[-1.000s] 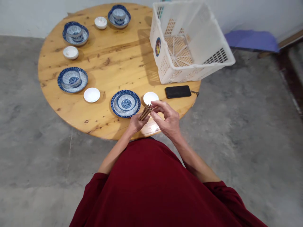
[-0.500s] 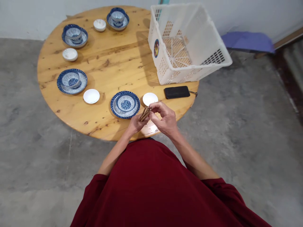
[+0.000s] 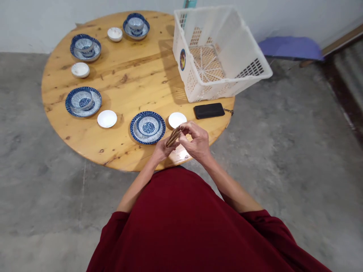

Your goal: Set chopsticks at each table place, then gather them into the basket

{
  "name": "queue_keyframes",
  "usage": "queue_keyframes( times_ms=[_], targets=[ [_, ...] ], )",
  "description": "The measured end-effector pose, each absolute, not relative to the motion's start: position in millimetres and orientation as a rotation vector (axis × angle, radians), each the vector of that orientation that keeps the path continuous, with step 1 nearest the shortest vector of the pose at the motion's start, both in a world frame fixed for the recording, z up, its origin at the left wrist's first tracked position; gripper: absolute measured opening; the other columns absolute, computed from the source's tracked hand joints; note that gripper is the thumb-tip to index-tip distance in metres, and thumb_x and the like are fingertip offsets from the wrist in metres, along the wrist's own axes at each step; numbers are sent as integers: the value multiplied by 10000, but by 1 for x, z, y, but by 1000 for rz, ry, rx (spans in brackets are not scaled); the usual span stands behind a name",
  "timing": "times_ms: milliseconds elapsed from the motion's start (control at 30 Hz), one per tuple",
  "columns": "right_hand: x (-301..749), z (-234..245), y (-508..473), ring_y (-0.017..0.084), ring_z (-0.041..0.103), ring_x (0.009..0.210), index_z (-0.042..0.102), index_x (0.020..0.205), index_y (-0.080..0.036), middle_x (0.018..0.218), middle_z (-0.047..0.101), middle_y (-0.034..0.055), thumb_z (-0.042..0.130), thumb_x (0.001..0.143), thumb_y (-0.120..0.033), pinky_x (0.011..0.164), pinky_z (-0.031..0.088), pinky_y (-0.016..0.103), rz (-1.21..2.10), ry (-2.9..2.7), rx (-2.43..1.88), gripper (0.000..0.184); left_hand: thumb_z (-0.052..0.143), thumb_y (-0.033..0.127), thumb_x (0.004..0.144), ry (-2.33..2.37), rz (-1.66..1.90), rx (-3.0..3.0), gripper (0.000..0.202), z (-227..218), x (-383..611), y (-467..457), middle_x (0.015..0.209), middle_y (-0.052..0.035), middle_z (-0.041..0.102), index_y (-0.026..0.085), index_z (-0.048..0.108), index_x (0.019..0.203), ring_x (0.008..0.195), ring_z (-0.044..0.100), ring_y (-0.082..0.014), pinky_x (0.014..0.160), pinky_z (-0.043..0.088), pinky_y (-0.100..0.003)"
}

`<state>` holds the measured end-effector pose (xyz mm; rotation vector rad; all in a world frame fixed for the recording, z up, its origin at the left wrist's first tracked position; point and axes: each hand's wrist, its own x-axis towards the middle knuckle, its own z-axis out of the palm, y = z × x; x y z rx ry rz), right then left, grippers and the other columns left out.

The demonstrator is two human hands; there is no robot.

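Head view: your left hand [image 3: 162, 150] grips brown wooden chopsticks [image 3: 173, 137], your right hand [image 3: 195, 141] pinching their tips, above a round wooden table [image 3: 136, 81] on concrete floor [image 3: 297, 151]; the white plastic crate's [image 3: 218, 53] sticker is unreadable.

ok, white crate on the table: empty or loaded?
Empty: the white crate shows only its bare lattice floor, with nothing inside.

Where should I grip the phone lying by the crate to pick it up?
Pinch the phone across its two long edges near the middle, coming straight down from above. It lies flat on the table, with its long side running left to right and clear gaps to the crate and table edge.
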<state>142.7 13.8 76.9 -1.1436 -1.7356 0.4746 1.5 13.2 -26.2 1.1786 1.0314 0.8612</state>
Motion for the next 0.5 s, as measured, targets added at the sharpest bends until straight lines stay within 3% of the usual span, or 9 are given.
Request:
queue_keyframes(
  times_ms=[500],
  targets=[
    [143, 71, 5, 170, 664, 752, 691, 917, -239, 882, 710, 37, 593, 910, -207, 686, 574, 313, 569, -1718, -1123, 103, 827, 641, 693, 975, 860, 1127, 553, -19, -3, 10, 812, -53, 677, 151, 688, 910, 750, 614, -175, 666, 498, -266]
  ],
)
